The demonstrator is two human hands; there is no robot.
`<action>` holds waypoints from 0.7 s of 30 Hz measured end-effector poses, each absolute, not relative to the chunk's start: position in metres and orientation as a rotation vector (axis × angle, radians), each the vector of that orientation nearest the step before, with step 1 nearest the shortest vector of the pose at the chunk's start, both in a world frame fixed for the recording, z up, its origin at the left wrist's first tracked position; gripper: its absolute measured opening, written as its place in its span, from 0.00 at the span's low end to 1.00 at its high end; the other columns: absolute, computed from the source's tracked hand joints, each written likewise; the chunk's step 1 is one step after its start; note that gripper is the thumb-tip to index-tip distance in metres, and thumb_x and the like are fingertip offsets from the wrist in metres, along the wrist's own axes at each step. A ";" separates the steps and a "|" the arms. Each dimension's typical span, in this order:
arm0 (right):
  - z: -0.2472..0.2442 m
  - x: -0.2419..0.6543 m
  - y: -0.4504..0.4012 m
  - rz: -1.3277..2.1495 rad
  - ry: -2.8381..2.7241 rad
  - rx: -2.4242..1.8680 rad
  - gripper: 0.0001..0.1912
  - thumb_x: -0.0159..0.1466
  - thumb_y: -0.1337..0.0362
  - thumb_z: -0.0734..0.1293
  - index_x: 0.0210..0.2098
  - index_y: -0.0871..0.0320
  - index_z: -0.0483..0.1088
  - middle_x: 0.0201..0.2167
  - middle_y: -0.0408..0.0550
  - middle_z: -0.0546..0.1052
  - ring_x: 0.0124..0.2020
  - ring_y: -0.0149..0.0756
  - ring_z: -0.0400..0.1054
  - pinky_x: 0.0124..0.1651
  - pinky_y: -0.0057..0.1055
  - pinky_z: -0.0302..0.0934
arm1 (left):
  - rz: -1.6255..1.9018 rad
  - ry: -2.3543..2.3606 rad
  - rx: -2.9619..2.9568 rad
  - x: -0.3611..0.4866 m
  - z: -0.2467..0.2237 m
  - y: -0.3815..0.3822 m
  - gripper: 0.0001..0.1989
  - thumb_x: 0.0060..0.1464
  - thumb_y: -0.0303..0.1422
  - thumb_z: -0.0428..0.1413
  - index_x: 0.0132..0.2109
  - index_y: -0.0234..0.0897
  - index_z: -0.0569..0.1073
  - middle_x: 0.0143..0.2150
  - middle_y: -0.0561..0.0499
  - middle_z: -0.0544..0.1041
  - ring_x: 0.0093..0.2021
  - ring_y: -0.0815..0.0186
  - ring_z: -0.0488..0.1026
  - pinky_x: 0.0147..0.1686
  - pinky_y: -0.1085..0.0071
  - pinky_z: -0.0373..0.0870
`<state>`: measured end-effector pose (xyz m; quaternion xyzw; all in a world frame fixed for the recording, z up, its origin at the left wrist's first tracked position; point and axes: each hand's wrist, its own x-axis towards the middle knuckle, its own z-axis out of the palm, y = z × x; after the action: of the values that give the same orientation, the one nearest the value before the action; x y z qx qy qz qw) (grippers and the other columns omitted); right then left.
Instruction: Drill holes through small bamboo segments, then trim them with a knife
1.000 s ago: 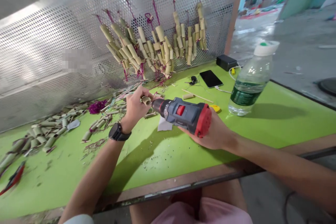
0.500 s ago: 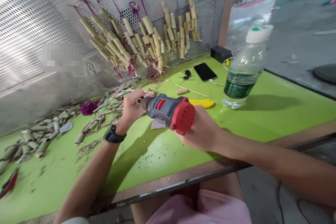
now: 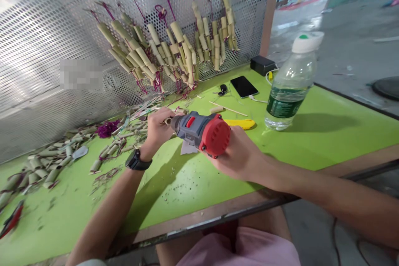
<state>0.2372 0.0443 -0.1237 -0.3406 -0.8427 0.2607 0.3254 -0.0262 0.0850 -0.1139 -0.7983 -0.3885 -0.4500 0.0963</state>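
Wrapped round the grip of a grey and red cordless drill [image 3: 199, 131], my right hand [image 3: 241, 153] holds it level over the table, chuck pointing left. My left hand [image 3: 159, 126], with a black watch on the wrist, is closed on a short bamboo tube [image 3: 168, 121] right at the drill's chuck. The drill bit itself is hidden. Under the drill lies a scrap of pale paper [image 3: 188, 148]. Just behind the drill are a yellow utility knife [image 3: 241, 124], a loose bamboo piece [image 3: 216, 109] and a thin stick [image 3: 229, 109].
Bamboo bundles on purple cords [image 3: 183, 50] hang on a perforated metal panel [image 3: 84, 29]. Cut bamboo pieces [image 3: 40, 166] and purple string [image 3: 107, 129] lie left, near red-handled pliers [image 3: 11, 219]. A water bottle [image 3: 288, 87], phone [image 3: 244, 86], keys [image 3: 222, 89] and black adapter [image 3: 262, 65] stand or lie right.
The drill and both hands stay almost in place, with the chuck still against the bamboo tube. The whole view has shifted very slightly.
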 end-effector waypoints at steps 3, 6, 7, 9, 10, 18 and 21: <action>-0.122 0.237 0.044 0.693 -2.217 -0.897 0.04 0.57 0.68 0.68 0.32 0.55 0.75 0.25 0.45 0.78 0.24 0.34 0.63 0.31 0.31 0.52 | -1.331 -1.155 -2.358 -0.025 -0.113 0.084 0.20 0.63 0.35 0.61 0.23 0.40 0.66 0.19 0.57 0.63 0.21 0.71 0.58 0.23 0.70 0.54; -0.122 0.237 0.044 0.697 -2.220 -0.873 0.03 0.57 0.68 0.67 0.31 0.55 0.74 0.24 0.43 0.76 0.23 0.32 0.59 0.30 0.30 0.50 | -1.310 -1.176 -2.365 -0.024 -0.111 0.083 0.22 0.63 0.36 0.61 0.22 0.39 0.65 0.19 0.57 0.61 0.21 0.71 0.57 0.23 0.70 0.53; -0.122 0.237 0.044 0.698 -2.227 -0.860 0.03 0.57 0.68 0.67 0.30 0.55 0.73 0.23 0.42 0.74 0.23 0.31 0.57 0.30 0.30 0.50 | -1.306 -1.187 -2.365 -0.024 -0.111 0.083 0.22 0.63 0.36 0.61 0.22 0.39 0.64 0.19 0.57 0.61 0.21 0.71 0.56 0.22 0.70 0.53; -0.122 0.236 0.045 0.691 -2.244 -0.834 0.02 0.57 0.67 0.67 0.28 0.56 0.71 0.21 0.41 0.72 0.22 0.30 0.55 0.29 0.30 0.48 | -1.306 -1.215 -2.356 -0.024 -0.109 0.082 0.23 0.64 0.37 0.61 0.23 0.39 0.63 0.19 0.57 0.61 0.21 0.71 0.55 0.22 0.70 0.53; -0.123 0.236 0.046 0.684 -2.252 -0.819 0.03 0.57 0.67 0.67 0.27 0.56 0.70 0.20 0.40 0.71 0.22 0.30 0.55 0.29 0.30 0.48 | -1.310 -1.225 -2.346 -0.024 -0.109 0.082 0.23 0.64 0.37 0.61 0.23 0.39 0.63 0.19 0.57 0.61 0.21 0.71 0.55 0.22 0.70 0.53; -0.124 0.232 0.051 0.624 -2.239 -0.749 0.03 0.62 0.68 0.67 0.34 0.55 0.74 0.26 0.43 0.76 0.27 0.34 0.63 0.32 0.30 0.52 | -1.266 -1.270 -2.378 -0.033 -0.106 0.082 0.21 0.63 0.37 0.61 0.23 0.39 0.66 0.19 0.57 0.65 0.21 0.72 0.58 0.23 0.72 0.54; -0.126 0.231 0.051 0.577 -2.291 -0.755 0.03 0.59 0.69 0.66 0.30 0.56 0.71 0.24 0.42 0.74 0.24 0.31 0.58 0.31 0.31 0.48 | -1.242 -1.274 -2.400 -0.033 -0.103 0.081 0.21 0.63 0.37 0.61 0.24 0.39 0.66 0.19 0.56 0.65 0.21 0.72 0.57 0.23 0.72 0.54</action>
<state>0.2310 0.0514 -0.1255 -0.2877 -0.8737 0.2202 0.3247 -0.0330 0.0814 -0.1030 -0.8010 -0.4250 -0.4146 0.0768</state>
